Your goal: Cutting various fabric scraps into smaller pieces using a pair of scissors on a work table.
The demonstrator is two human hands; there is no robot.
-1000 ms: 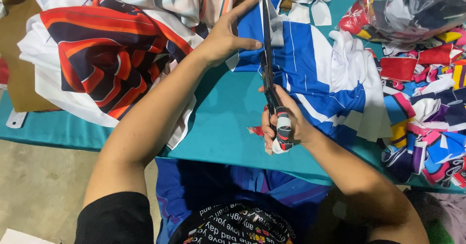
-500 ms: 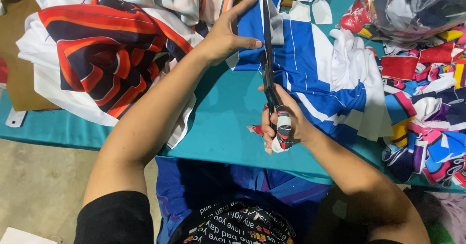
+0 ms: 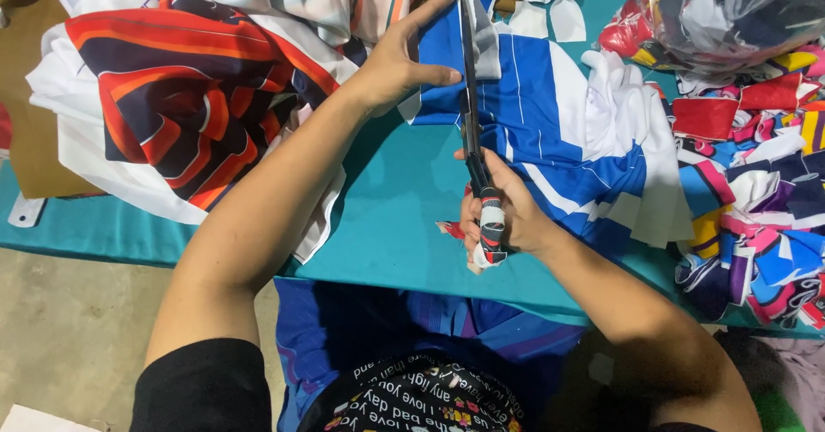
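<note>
**Scissors hold their line through the blue cloth; almost nothing has shifted**

Closest to me, my right hand (image 3: pixel 503 217) is wrapped around the taped handle of the long scissors (image 3: pixel 474 140), fingers (image 3: pixel 518 193) closed tight on the grip near the front edge of the teal counter (image 3: pixel 391 217). Compared with a second ago, this hand sits in nearly the same spot, and the blades point away from me along the same line. I can't tell from here whether the blades have bitten any further; they read as a single dark edge, so I judge them nearly shut.

Further out, the blades run up along the edge of the blue and white cloth (image 3: pixel 550 114), which lies spread on the counter to the right of the scissors. My left hand (image 3: pixel 400 62) presses flat on that cloth just left of the blades, fingers stretched out and holding nothing, thumb pointing toward the steel. It has stayed put as well, so the fabric is pinned as before and I judge the cut to be mid-stroke, not finished.

Beyond and to the left lies the red and navy striped fabric (image 3: pixel 180 105), untouched. Far right, a heap of colourful scraps (image 3: pixel 756 208) sits under a clear plastic bag (image 3: pixel 730 11).
</note>
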